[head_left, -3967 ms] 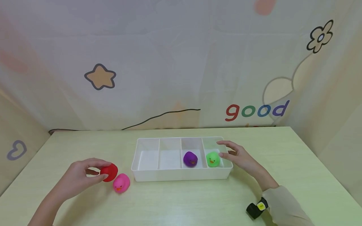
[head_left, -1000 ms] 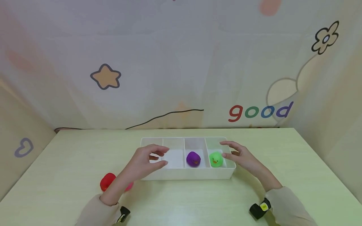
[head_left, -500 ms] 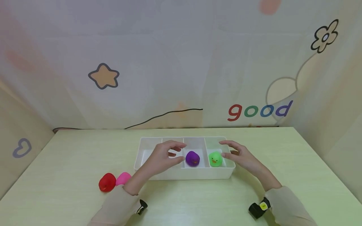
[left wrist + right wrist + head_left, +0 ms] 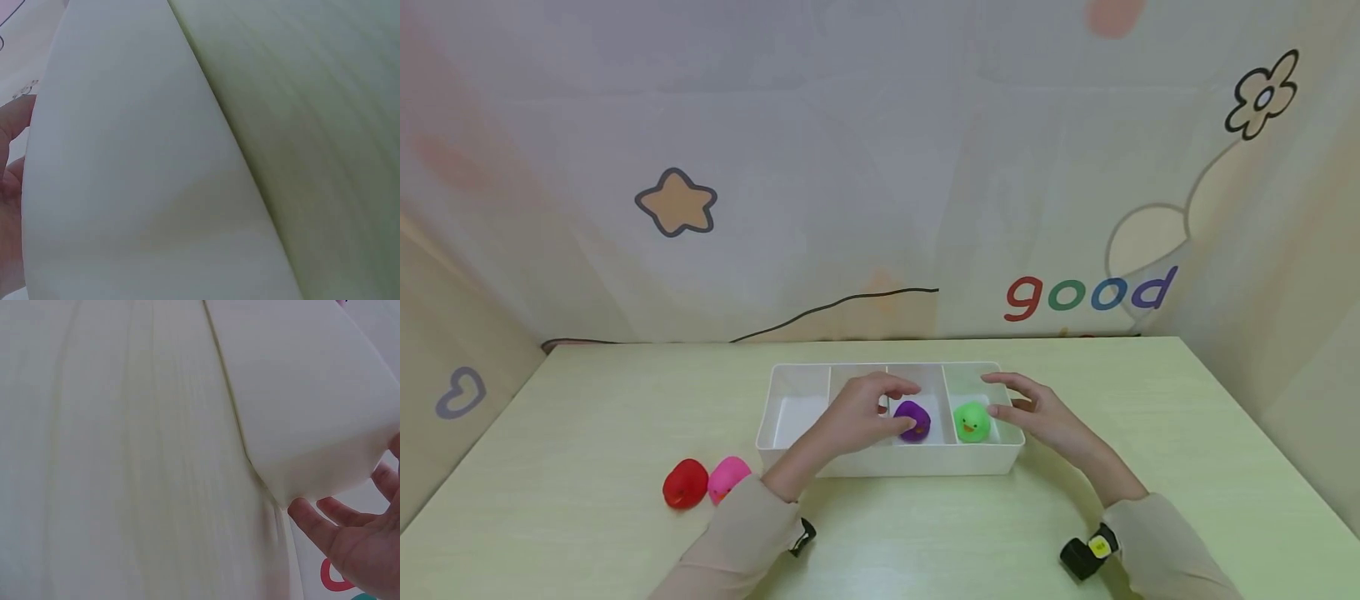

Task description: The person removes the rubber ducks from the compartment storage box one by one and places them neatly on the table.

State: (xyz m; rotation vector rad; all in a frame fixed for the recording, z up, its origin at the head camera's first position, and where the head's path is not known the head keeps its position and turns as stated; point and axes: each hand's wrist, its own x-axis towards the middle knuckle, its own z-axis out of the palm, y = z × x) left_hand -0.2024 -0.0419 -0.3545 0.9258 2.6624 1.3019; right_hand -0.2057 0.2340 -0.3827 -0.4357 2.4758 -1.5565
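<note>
My left hand (image 4: pixel 871 410) reaches over the front wall of a white divided box (image 4: pixel 917 461). Its thumb overlaps a purple rubber duck (image 4: pixel 922 429) in the third compartment, with the index finger apart above it. In the left wrist view the box's front wall (image 4: pixel 137 150) hides most of this hand (image 4: pixel 12 187). My right hand (image 4: pixel 1037 414) stays at the box's right end, thumb and index finger spread beside a green rubber duck (image 4: pixel 972 423). From the right wrist, this hand's fingers (image 4: pixel 315 525) show right at the box's end wall (image 4: pixel 331 469).
Left of the box, a red rubber duck (image 4: pixel 685 484) and a pink one (image 4: pixel 727 477) sit side by side on the pale wooden table (image 4: pixel 910 542). The left sleeve (image 4: pixel 737 533) partly covers the pink duck. A printed curtain (image 4: pixel 820 183) hangs behind.
My left hand has let go of the red duck beside the pink one, then moved right across the box to the purple duck. My right hand has stayed at the box's end.
</note>
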